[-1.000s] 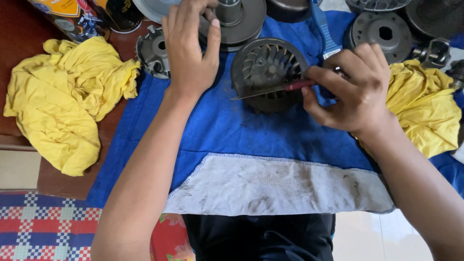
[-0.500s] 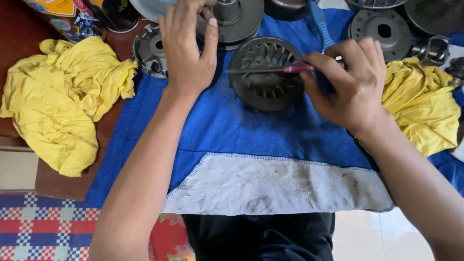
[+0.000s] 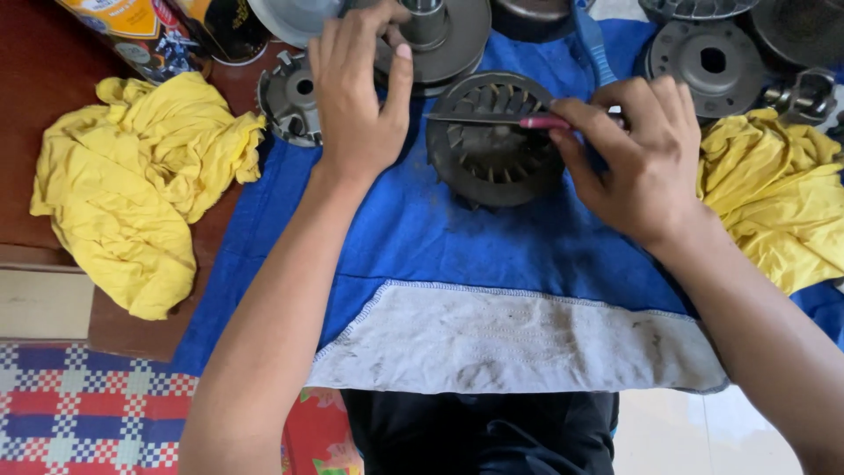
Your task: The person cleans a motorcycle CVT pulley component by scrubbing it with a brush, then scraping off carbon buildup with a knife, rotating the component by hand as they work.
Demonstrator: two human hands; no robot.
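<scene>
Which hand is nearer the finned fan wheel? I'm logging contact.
Right. The right hand sits at the finned fan wheel's right edge, holding a blade over it; the left hand is off to its left.

Work cloth: blue, with a soiled grey-white band edged in white stitching; yellow rags, one left, one right. Finned fan wheel dark grey; the tool laid over it has a red-pink handle and grey metal blade. Floor mat: red, blue and white checks; tabletop dark reddish-brown.
</scene>
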